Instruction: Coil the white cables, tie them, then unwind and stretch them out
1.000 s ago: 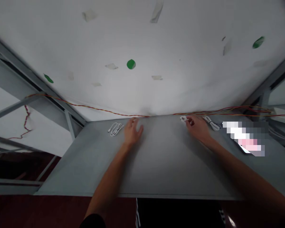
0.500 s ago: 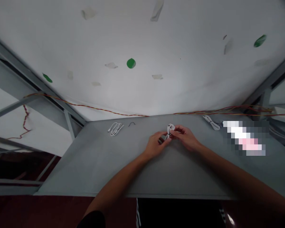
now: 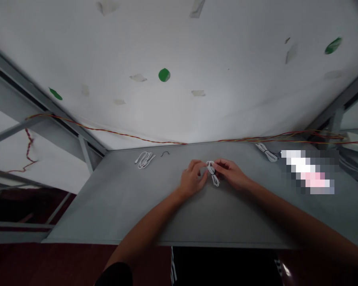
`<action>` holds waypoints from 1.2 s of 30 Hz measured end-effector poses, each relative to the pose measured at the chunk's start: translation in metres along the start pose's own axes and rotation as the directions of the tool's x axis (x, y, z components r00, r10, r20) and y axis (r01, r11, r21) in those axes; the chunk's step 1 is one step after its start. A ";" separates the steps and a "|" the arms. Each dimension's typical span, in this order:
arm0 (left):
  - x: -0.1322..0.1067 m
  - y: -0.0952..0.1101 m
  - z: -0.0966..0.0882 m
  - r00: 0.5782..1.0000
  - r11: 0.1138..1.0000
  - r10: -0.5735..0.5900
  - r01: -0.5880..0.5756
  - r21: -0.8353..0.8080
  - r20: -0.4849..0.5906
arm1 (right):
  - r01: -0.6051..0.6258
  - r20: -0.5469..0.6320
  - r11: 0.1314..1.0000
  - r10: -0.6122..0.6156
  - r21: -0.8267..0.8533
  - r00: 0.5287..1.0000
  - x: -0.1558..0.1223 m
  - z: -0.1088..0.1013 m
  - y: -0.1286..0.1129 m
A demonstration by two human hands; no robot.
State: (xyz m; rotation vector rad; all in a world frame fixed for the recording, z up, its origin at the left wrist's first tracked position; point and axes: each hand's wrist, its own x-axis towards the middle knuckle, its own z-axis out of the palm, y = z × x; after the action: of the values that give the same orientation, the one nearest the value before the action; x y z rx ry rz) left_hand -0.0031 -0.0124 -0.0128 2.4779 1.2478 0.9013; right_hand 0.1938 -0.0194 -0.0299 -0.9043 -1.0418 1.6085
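The fingers of the left hand (image 3: pixel 192 179) and the right hand (image 3: pixel 230 174) are clamped on a coiled white cable (image 3: pixel 213 174) between them, over the grey counter (image 3: pixel 107 206). A white cable bundle (image 3: pixel 144 160) lies far left of the fingers, and a second white cable bundle (image 3: pixel 267 153) lies far right.

A looped cable (image 3: pixel 213 173) is held between the left hand (image 3: pixel 193 178) and the right hand (image 3: pixel 230 174), over the middle of the worktop (image 3: pixel 107 214). Left of the hands, toward the far edge, lies a second looped cable (image 3: pixel 144 160), with a short wire piece (image 3: pixel 165 153) just to its right. Right of the hands, also near the far edge, lies a third looped cable (image 3: pixel 266 153), with an obscured object (image 3: pixel 308 172) just beside it to the right. Twisted wires (image 3: pixel 131 137) run beyond the far edge.
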 end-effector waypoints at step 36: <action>0.000 -0.012 -0.001 0.914 0.894 0.342 -0.388 0.225 0.219 | 0.243 -0.090 0.949 -0.264 -0.199 0.960 0.005 -0.014 0.009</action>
State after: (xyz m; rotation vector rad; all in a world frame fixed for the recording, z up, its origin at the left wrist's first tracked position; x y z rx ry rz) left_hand -0.0115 -0.0050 -0.0168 2.9992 0.9071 0.6023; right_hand 0.2021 -0.0127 -0.0434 -0.9337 -1.1898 1.2457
